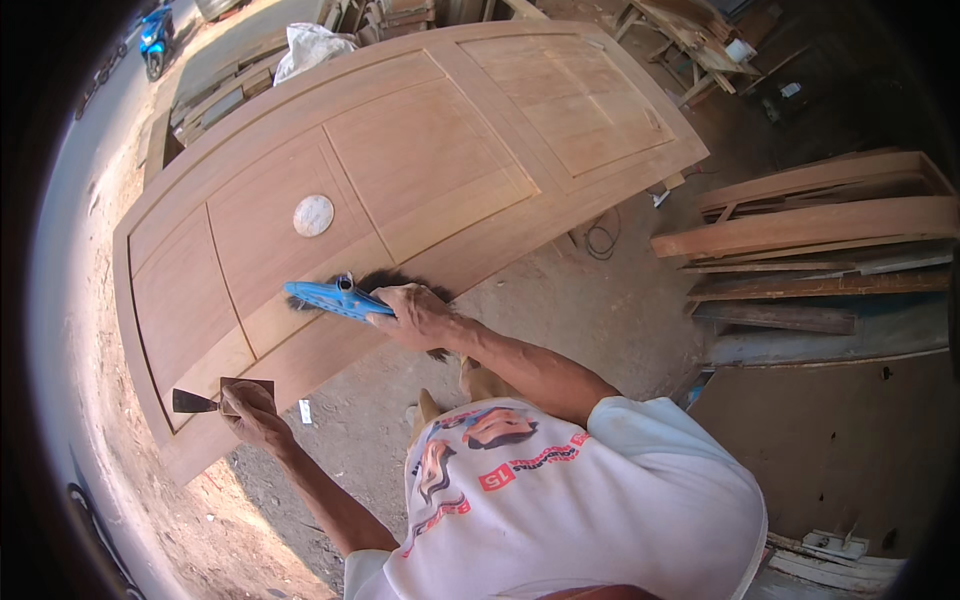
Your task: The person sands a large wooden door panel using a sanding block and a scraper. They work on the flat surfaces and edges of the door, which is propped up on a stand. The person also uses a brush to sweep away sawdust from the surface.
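Note:
A panelled wooden door (427, 142) lies flat in front of me, with recessed panels and grooves along its frame. My right hand (416, 316) grips a blue plastic broom head (334, 298) by one end. Its black bristles rest against the near long rail of the door, and the handle socket on top holds no stick. In my left hand (259, 424), over the door's near left corner, are a putty knife (195, 401) with its blade pointing left and a dark, flat square piece (262, 385), perhaps a second scraper. A whitish round disc (313, 216) sits on a middle panel.
Curved timber frames and boards (802, 229) are stacked at right. Beyond the door's far edge lie a white plastic sack (311, 51) and wood offcuts. A coiled cable (602, 238) rests on the concrete floor (525, 315). A blue motorcycle (155, 41) stands by the road.

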